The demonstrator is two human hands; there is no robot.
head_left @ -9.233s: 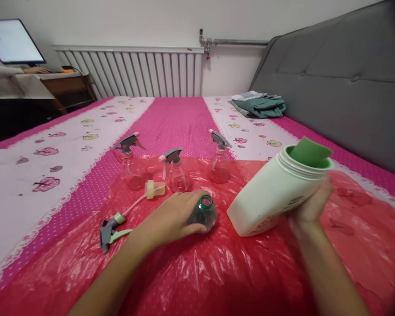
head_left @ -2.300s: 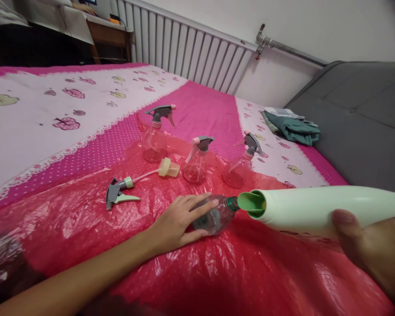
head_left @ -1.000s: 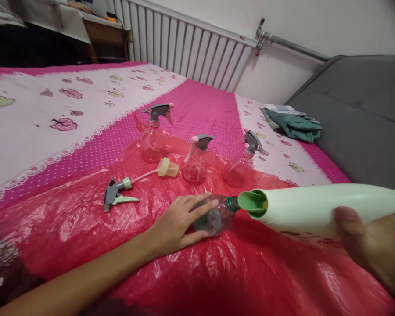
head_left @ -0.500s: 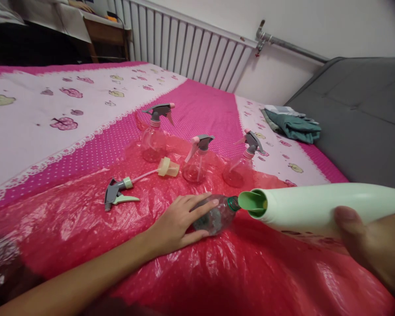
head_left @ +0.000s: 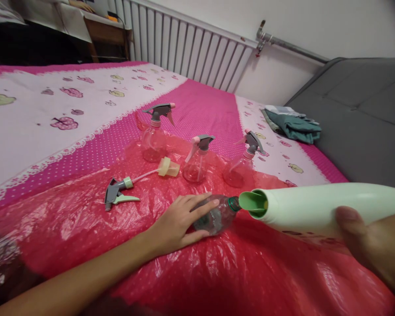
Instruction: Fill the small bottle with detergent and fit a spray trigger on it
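Observation:
My left hand [head_left: 181, 224] is wrapped round a clear spray bottle body [head_left: 217, 217], its green-ringed neck tilted to the right. Some liquid seems to show inside it. From the right, my right hand [head_left: 371, 241] grips a large pale green detergent bottle [head_left: 309, 206], held almost level. Its green pouring spout [head_left: 250, 201] meets the mouth of the clear bottle or lies just by it; any stream between them is too small to make out. A grey and green trigger sprayer head [head_left: 116, 193] rests left of my left hand, its tube reaching a yellowish cap [head_left: 168, 167].
Three pink-topped spray bottles stand behind my hands: one at left [head_left: 154, 140], one in the middle [head_left: 195, 166], one at right [head_left: 239, 169]. Red plastic sheeting [head_left: 250, 272] covers the bed. Folded clothes [head_left: 292, 125] lie near the grey headboard [head_left: 362, 114]. A person's hand [head_left: 82, 6] shows far back.

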